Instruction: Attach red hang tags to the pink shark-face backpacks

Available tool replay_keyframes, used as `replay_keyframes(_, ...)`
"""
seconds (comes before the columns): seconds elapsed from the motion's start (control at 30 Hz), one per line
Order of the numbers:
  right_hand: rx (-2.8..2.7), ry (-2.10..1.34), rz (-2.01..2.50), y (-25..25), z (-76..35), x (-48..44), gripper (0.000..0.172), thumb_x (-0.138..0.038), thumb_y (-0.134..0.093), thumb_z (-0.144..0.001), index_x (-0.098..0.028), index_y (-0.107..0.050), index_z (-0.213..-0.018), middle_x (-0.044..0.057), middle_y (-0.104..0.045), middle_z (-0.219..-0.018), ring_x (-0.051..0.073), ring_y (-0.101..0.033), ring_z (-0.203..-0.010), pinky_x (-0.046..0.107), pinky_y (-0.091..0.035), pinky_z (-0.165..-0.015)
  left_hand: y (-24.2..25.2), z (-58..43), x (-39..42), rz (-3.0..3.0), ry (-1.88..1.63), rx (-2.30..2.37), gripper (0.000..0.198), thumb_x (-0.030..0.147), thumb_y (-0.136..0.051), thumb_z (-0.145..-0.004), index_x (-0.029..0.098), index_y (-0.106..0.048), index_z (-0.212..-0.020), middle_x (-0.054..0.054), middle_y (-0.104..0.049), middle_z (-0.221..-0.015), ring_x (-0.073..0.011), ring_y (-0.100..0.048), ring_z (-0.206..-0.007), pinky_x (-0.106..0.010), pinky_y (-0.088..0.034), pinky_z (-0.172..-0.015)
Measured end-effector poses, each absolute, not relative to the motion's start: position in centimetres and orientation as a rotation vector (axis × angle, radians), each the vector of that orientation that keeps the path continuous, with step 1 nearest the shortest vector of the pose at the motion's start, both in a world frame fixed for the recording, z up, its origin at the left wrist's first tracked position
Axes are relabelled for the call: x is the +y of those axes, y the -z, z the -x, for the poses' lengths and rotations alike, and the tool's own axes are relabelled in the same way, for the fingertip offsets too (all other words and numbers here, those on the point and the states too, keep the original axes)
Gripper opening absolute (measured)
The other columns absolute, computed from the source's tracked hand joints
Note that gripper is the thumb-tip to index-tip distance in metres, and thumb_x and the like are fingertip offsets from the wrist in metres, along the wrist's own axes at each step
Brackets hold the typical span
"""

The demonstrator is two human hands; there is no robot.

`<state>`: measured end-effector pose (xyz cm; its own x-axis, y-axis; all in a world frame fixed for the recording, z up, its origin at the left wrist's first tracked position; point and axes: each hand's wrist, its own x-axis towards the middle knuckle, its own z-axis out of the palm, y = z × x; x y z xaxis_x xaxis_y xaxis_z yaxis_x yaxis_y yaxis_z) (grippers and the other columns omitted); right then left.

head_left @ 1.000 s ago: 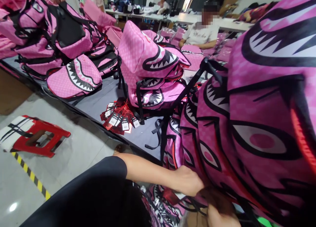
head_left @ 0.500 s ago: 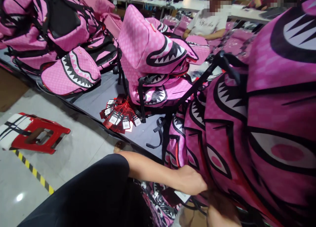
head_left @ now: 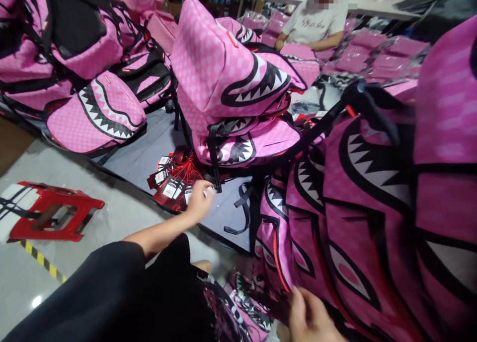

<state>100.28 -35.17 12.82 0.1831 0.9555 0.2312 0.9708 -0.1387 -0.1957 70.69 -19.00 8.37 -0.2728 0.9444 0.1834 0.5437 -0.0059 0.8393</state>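
Note:
My left hand [head_left: 201, 201] is over the front edge of a heap of hang tags [head_left: 170, 187] with red strings, on the grey table. Its fingers are curled together; whatever may be between them is hidden. Low on the right, my right hand [head_left: 311, 314] pinches a blurred dark red hang tag [head_left: 274, 305], close to the bottom of a row of pink backpacks [head_left: 357, 242] with shark-mouth and eye prints. Beyond the tags, more pink shark-mouth backpacks [head_left: 201, 64] are stacked, with black straps hanging down.
More pink backpacks [head_left: 89, 49] are piled at the left. On the floor stands a red stool [head_left: 55, 208] beside yellow-black tape [head_left: 40, 257]. Across the table a person in a white shirt [head_left: 313, 27] is near several plastic-wrapped pink packs [head_left: 395, 59]. Printed bags [head_left: 249, 307] lie below the table edge.
My left hand has left the spot beside my right hand and moved left and away to the tags. My right hand has come into clearer view. The camera view has shifted slightly.

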Motion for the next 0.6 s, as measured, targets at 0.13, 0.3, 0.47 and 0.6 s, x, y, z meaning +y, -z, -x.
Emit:
replay_keyframes(0.13, -2.015, -0.498, 1.642, -10.2, -89.3, -25.5, 0.036, -0.035, -0.038, -0.097, -0.017, -0.069, -0.094, 0.009, -0.073, -0.094, 0.02, -0.07, -0.084, 0.029, -0.054, -0.077, -5.3, -60.0, -12.6, -1.325, -1.222, 2.149, 0.037, 0.025, -0.058, -0.085, 0.014, -0.052, -0.12, -0.015, -0.06, -0.12, -0.0249, -0.056, -0.113, -0.046, -0.042, -0.102)
replay_keyframes(0.3, -2.255, -0.662, 1.717, -6.3, -75.3, -11.2, 0.031, -0.019, -0.042, -0.097, -0.019, -0.062, -0.119, 0.009, -0.067, -0.118, 0.017, -0.066, -0.103, 0.026, -0.051, -0.087, -3.1, -57.1, -6.9, -1.379, -1.108, 2.145, 0.057, 0.03, -0.072, -0.076, 0.018, -0.049, -0.127, -0.011, -0.065, -0.121, -0.0281, -0.055, -0.117, -0.047, -0.04, -0.104)
replay_keyframes(0.47, -2.302, -0.699, 1.909, -3.8, -69.1, -4.8, 0.027, -0.02, -0.044, -0.096, -0.014, -0.063, -0.115, 0.014, -0.068, -0.109, 0.02, -0.068, -0.086, 0.029, -0.053, -0.075, -1.9, -57.4, -4.1, -1.438, -0.991, 2.071, 0.059, 0.03, -0.072, -0.074, 0.02, -0.051, -0.128, -0.006, -0.071, -0.105, -0.0248, -0.062, -0.105, -0.042, -0.046, -0.096)
replay_keyframes(0.6, -2.334, -0.71, 1.961, -3.6, -69.0, -4.0, 0.031, -0.015, -0.038, -0.097, -0.016, -0.061, -0.118, 0.013, -0.067, -0.114, 0.021, -0.067, -0.091, 0.029, -0.051, -0.079, -1.2, -57.6, -2.5, -1.415, -1.004, 2.054, 0.042, 0.029, -0.061, -0.082, 0.021, -0.055, -0.122, -0.003, -0.07, -0.091, -0.02, -0.065, -0.092, -0.035, -0.049, -0.088)
